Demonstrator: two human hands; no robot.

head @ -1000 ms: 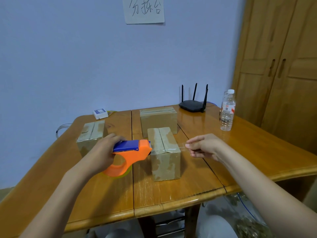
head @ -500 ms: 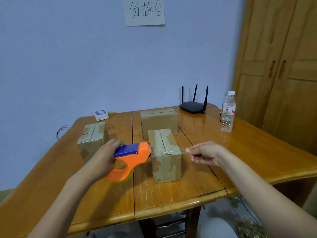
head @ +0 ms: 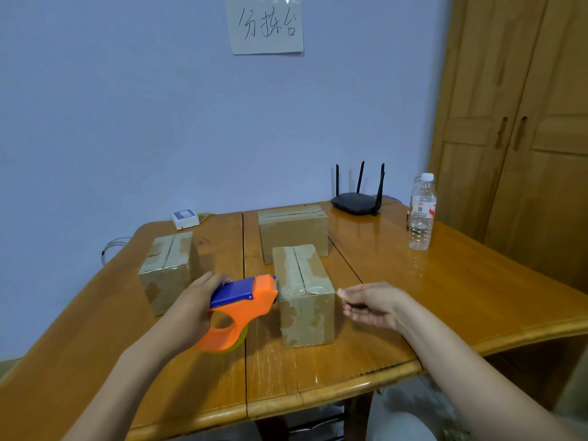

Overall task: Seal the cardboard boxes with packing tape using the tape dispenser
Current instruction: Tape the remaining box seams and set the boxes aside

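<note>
Three brown cardboard boxes stand on the wooden table (head: pixel 445 313): a near box (head: pixel 302 300) in the middle, a left box (head: pixel 168 268) and a far box (head: pixel 292 230). My left hand (head: pixel 194 310) grips the orange and blue tape dispenser (head: pixel 241 310), whose nose touches the near box's upper left edge. A strip of clear tape runs across that box's top near its front. My right hand (head: pixel 372 303) is beside the box's upper right edge, thumb and fingers pinched together on the tape's end, which is barely visible.
A black router (head: pixel 356 202) and a water bottle (head: pixel 421 214) stand at the table's back right. A small white device (head: pixel 184 219) lies at the back left by the wall. A wooden wardrobe (head: pixel 525 138) rises to the right. A paper sign (head: pixel 267 25) hangs on the wall.
My right hand has drawn in toward the near box's right edge and lowered slightly. The dispenser has dipped a little at the box's left side. The view has shifted down a bit.
</note>
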